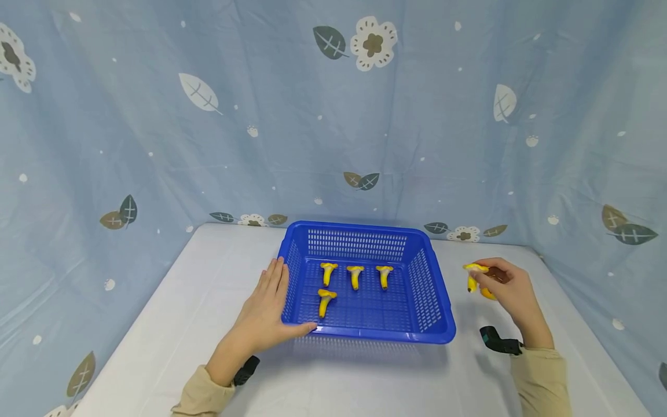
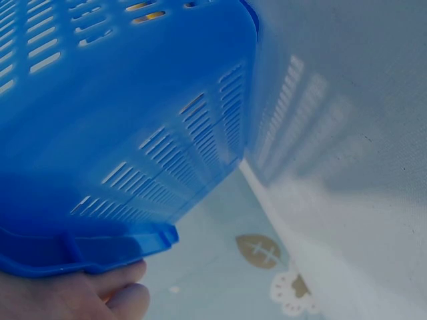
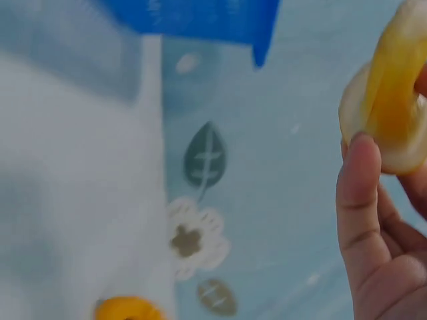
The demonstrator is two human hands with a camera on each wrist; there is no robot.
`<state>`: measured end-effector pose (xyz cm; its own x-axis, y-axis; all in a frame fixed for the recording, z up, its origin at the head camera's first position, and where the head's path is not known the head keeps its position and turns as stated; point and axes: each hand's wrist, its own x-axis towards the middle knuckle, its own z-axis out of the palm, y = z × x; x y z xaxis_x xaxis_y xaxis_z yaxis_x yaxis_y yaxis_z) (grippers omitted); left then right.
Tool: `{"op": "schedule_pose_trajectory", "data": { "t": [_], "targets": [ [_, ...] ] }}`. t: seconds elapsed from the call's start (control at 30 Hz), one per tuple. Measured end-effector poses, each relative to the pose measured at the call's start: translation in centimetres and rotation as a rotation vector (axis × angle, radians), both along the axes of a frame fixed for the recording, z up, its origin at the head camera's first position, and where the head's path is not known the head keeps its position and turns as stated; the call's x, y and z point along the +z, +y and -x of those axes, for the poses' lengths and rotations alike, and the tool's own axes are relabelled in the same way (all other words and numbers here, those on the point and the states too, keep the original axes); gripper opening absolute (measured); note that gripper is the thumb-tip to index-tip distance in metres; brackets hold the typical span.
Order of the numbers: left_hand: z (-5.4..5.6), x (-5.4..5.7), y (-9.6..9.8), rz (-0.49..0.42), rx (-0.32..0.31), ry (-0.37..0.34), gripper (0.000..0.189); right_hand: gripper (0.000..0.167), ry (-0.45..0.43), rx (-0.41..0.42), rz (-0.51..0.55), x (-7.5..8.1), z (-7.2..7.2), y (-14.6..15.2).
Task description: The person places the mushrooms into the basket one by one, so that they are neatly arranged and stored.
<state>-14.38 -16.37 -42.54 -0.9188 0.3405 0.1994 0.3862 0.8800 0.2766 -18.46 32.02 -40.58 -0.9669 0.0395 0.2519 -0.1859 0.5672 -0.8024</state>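
My right hand (image 1: 510,286) pinches a yellow toy chanterelle mushroom (image 1: 471,282) between thumb and fingers, right of the basket; its flared cap points up. In the right wrist view the mushroom (image 3: 390,107) shows its pale cap and yellow stem. A blue plastic basket (image 1: 385,334) holds several similar mushrooms: a row of three, with one mushroom (image 1: 325,302) in front of the left one. At the basket's left front corner my left hand (image 1: 266,313) rests with fingers straight along the left rim and thumb on the front rim.
An orange-yellow object (image 1: 488,294) lies on the white table (image 1: 172,324) behind my right hand, partly hidden. A blue curtain (image 1: 292,145) with leaves and flowers hangs behind the table and along both sides.
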Motion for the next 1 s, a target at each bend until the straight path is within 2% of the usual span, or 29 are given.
{"op": "schedule_pose_trajectory", "data": {
  "t": [0.17, 0.47, 0.77, 1.0],
  "targets": [
    [0.1, -0.1, 0.0, 0.01, 0.002, -0.001, 0.131, 0.032, 0.047, 0.003, -0.019, 2.3, 0.1, -1.4],
    [0.1, 0.0, -0.1, 0.004, -0.001, -0.003, 0.129, 0.037, 0.041, 0.034, -0.09, 5.5, 0.9, -3.7],
    [0.1, 0.1, 0.0, -0.002, -0.002, -0.001, 0.131, 0.032, 0.063, 0.159, -0.13, 7.3, 2.3, -6.9],
    [0.0, 0.1, 0.0, -0.015, -0.011, 0.024, 0.13, 0.031, 0.048, 0.244, -0.138, 7.9, 3.6, -9.4]
  ]
}}
